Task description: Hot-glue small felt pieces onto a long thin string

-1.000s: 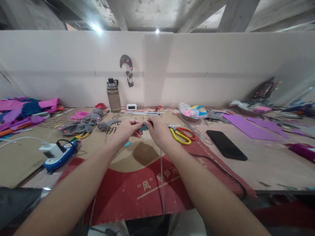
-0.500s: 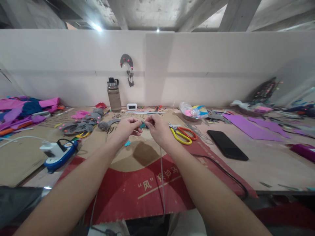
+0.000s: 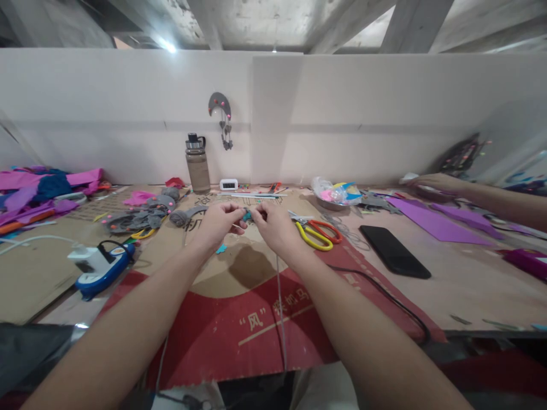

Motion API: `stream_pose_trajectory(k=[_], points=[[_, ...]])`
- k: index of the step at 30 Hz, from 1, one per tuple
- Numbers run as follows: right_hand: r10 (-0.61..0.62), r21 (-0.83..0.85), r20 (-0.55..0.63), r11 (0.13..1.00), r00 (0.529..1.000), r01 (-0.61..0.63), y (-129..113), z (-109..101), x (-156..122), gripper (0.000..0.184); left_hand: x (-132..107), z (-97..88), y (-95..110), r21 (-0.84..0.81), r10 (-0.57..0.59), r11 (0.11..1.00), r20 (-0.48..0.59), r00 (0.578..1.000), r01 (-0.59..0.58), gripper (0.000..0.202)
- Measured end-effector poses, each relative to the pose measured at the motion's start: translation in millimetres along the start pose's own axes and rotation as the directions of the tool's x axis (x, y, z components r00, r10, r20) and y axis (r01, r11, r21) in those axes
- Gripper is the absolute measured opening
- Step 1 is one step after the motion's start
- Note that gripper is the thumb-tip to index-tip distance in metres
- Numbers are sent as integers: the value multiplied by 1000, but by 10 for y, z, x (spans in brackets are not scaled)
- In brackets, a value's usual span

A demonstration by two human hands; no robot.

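Observation:
My left hand [image 3: 222, 225] and my right hand [image 3: 272, 228] meet above the cardboard, fingertips pinched around a small teal piece [image 3: 247, 216], which looks like cut felt. The fingers cover most of its shape. A grey yarn strand [image 3: 281, 313] hangs below my right hand and runs down over the cardboard's front edge. Another small turquoise piece [image 3: 221, 249] lies on the cardboard just below my left hand. Scissors [image 3: 315, 234] with yellow and orange handles rest right of my right hand.
Red-and-brown cardboard [image 3: 205, 336] covers the table. To the right are a black phone [image 3: 394, 250], purple sheets [image 3: 436, 219] and another person's arm [image 3: 482, 196]. A bottle [image 3: 197, 165] stands at the back; a power strip [image 3: 105, 273] and grey felt pieces [image 3: 143, 216] are left.
Another person's arm has come in from the right, its hand at the dish at the back. My hands stay together, and the teal piece has shifted slightly between my fingertips.

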State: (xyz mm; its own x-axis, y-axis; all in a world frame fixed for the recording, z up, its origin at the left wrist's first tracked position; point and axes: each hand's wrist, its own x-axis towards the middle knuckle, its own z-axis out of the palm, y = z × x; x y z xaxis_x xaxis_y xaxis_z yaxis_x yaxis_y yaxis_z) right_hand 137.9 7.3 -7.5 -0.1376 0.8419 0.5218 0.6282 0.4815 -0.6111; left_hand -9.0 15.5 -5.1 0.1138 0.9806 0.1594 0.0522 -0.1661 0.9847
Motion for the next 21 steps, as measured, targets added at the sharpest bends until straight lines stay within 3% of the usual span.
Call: stream_pose_trajectory(k=[15, 21], points=[[87, 30, -59, 996, 994, -86, 10, -5, -17, 17, -3, 2, 11, -14, 13, 1000, 59, 998, -13, 22], [144, 223, 21, 964, 989, -146, 36, -5, 23, 16, -10, -29, 79, -146, -57, 986, 149, 987, 79, 19]])
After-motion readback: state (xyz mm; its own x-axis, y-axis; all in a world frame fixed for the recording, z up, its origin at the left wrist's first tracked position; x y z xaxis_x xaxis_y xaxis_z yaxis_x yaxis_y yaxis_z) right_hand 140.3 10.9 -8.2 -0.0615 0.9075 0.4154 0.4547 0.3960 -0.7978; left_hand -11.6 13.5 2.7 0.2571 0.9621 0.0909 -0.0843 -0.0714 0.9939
